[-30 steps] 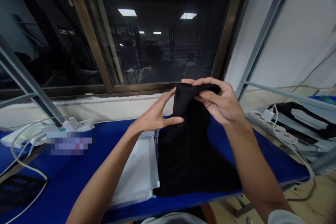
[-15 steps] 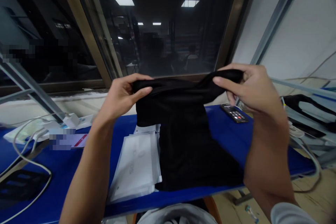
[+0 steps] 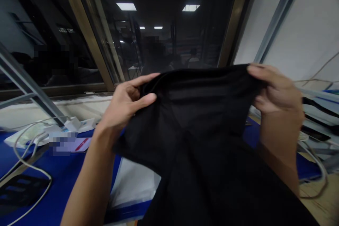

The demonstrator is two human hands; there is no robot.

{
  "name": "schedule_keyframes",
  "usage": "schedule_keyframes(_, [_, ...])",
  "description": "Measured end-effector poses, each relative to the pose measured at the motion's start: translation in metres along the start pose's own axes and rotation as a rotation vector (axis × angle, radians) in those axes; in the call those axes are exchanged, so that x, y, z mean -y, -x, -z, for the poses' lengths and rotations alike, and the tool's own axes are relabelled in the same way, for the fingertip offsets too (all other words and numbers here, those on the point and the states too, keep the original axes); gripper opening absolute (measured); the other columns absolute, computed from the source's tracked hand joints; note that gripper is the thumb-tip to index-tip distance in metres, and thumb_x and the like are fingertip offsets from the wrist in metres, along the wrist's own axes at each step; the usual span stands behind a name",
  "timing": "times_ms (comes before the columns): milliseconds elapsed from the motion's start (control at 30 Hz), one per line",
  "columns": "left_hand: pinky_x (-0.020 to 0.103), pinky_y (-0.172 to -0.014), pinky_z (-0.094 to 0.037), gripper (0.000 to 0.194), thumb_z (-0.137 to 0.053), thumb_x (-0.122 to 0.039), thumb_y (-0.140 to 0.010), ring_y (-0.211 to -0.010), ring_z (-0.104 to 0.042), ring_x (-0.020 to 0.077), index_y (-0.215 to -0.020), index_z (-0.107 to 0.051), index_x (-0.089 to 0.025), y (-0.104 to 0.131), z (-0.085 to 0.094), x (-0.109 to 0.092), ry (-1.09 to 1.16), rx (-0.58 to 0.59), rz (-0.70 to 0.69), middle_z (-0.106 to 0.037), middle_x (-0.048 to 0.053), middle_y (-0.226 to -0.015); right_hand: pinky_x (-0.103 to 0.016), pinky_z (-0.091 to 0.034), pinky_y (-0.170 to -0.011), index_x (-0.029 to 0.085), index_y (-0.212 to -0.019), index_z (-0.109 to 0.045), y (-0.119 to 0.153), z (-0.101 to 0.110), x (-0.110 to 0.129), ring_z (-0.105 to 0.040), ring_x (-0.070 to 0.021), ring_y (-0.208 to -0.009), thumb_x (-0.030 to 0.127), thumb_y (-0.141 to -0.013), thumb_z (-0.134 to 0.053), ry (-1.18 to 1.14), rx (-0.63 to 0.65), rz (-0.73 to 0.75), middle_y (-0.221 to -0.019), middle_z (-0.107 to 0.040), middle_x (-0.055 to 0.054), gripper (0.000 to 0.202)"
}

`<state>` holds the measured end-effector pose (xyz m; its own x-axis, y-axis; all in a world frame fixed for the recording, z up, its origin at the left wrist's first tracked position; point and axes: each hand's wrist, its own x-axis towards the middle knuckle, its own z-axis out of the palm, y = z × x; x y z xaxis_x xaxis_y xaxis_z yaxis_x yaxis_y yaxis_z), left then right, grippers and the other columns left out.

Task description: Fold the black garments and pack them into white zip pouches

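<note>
A black cloth garment (image 3: 201,130) is stretched between my two hands in front of the window. Its upper edge shows a band of folds, a short flap hangs at its left, and the rest drapes down past the desk's front edge. My left hand (image 3: 129,100) pinches the upper left corner between thumb and fingers. At the upper right corner, my right hand (image 3: 277,88) grips the cloth; some of its fingers are hidden or blurred. Under the flap, white translucent plastic bags (image 3: 135,183) lie on the blue desk (image 3: 63,180), partly covered.
At the left are white cables (image 3: 37,166), chargers (image 3: 72,123), a phone (image 3: 79,144) with a lit screen and a black slotted object (image 3: 21,189). Metal frame bars (image 3: 23,74) stand on both sides. Behind is a dark window (image 3: 180,42). Black straps (image 3: 320,109) lie at the right.
The garment has come closer and opened out wider, now hiding most of the bags and a phone on the right. My right hand has moved right.
</note>
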<state>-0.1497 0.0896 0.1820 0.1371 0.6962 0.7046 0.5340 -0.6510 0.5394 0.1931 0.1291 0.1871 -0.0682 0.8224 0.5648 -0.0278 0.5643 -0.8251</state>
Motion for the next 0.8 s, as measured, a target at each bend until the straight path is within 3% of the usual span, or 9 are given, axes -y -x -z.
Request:
schedule_keyframes(67, [0.029,-0.065,-0.055,0.046,-0.065,-0.062,-0.088,-0.077,-0.069,0.0204,-0.099,-0.075,-0.018,-0.011,-0.016,0.025,-0.046,0.013,0.000,-0.071,0.003,-0.080,-0.024,-0.019,-0.032,0.021,-0.073,-0.069,-0.020,-0.001,-0.018,-0.039,-0.0066,-0.039,0.042,-0.067,-0.088,-0.024,0.050,-0.059,-0.059,-0.058,0.002,0.029])
schedule_keyframes(167, [0.026,-0.064,-0.050,0.045,-0.063,-0.056,-0.092,-0.075,-0.063,0.0172,-0.069,-0.066,-0.016,-0.024,-0.035,0.048,-0.087,-0.161,-0.099,-0.066,0.004,-0.078,-0.023,-0.021,-0.033,0.022,-0.071,-0.066,-0.034,-0.018,-0.030,-0.036,-0.0061,-0.041,0.039,-0.072,-0.087,-0.086,-0.166,0.177,-0.060,-0.053,0.005,0.027])
schedule_keyframes(300, [0.029,-0.079,-0.050,0.033,-0.069,-0.050,-0.090,-0.094,-0.063,0.0191,-0.075,-0.068,-0.020,-0.026,-0.034,0.040,0.054,-0.430,-0.329,-0.067,0.006,-0.097,-0.024,-0.025,-0.037,0.024,-0.064,-0.063,-0.027,-0.037,-0.017,-0.035,-0.0080,-0.042,0.047,-0.078,-0.082,-0.025,-0.507,0.630,-0.056,-0.044,0.006,0.033])
schedule_keyframes(367, [0.029,-0.078,-0.050,0.026,-0.074,-0.043,-0.088,-0.089,-0.064,0.0181,-0.074,-0.070,-0.021,-0.021,-0.023,0.026,0.139,-0.391,-0.389,-0.067,0.003,-0.090,-0.026,-0.025,-0.039,0.025,-0.060,-0.065,-0.020,-0.026,-0.008,-0.038,-0.0096,-0.045,0.048,-0.073,-0.086,0.069,-0.557,0.740,-0.056,-0.046,0.004,0.034])
schedule_keyframes(467, [0.029,-0.071,-0.052,0.014,-0.078,-0.035,-0.085,-0.078,-0.066,0.0170,-0.076,-0.077,-0.023,-0.012,0.000,0.005,0.222,0.166,-0.319,-0.071,0.003,-0.084,-0.028,-0.023,-0.035,0.025,-0.058,-0.070,-0.008,0.022,-0.006,-0.036,-0.0093,-0.039,0.050,-0.062,-0.092,0.187,-0.326,0.560,-0.049,-0.046,0.003,0.033])
schedule_keyframes(533, [0.030,-0.070,-0.054,0.015,-0.083,-0.038,-0.080,-0.079,-0.071,0.0201,-0.090,-0.082,-0.027,-0.008,0.014,-0.004,0.260,0.708,-0.206,-0.076,0.006,-0.089,-0.027,-0.028,-0.030,0.028,-0.066,-0.077,-0.001,0.064,-0.010,-0.041,-0.0104,-0.031,0.061,-0.055,-0.091,0.324,0.117,0.294,-0.043,-0.054,0.001,0.038])
schedule_keyframes(600, [0.031,-0.072,-0.057,0.036,-0.087,-0.043,-0.073,-0.083,-0.074,0.0242,-0.106,-0.082,-0.029,-0.008,0.021,-0.009,0.323,1.087,-0.128,-0.079,0.008,-0.093,-0.027,-0.042,-0.036,0.030,-0.075,-0.081,0.002,0.096,-0.015,-0.053,-0.0126,-0.036,0.075,-0.054,-0.084,0.397,0.536,0.149,-0.051,-0.066,-0.003,0.050])
schedule_keyframes(700, [0.030,-0.077,-0.057,0.047,-0.082,-0.044,-0.079,-0.092,-0.075,0.0252,-0.123,-0.075,-0.030,-0.010,0.012,-0.002,0.372,1.239,-0.019,-0.079,0.008,-0.102,-0.027,-0.047,-0.040,0.032,-0.084,-0.082,-0.003,0.105,-0.018,-0.061,-0.0143,-0.041,0.068,-0.074,-0.075,0.361,0.587,0.031,-0.061,-0.074,-0.006,0.038])
schedule_keyframes(800, [0.028,-0.080,-0.056,0.038,-0.069,-0.044,-0.091,-0.098,-0.073,0.0230,-0.124,-0.073,-0.025,-0.010,-0.022,0.025,0.233,1.162,0.146,-0.078,0.009,-0.108,-0.030,-0.055,-0.054,0.027,-0.101,-0.081,-0.022,0.071,-0.033,-0.072,-0.0191,-0.067,0.057,-0.088,-0.068,0.533,0.634,-0.154,-0.091,-0.079,-0.012,0.035])
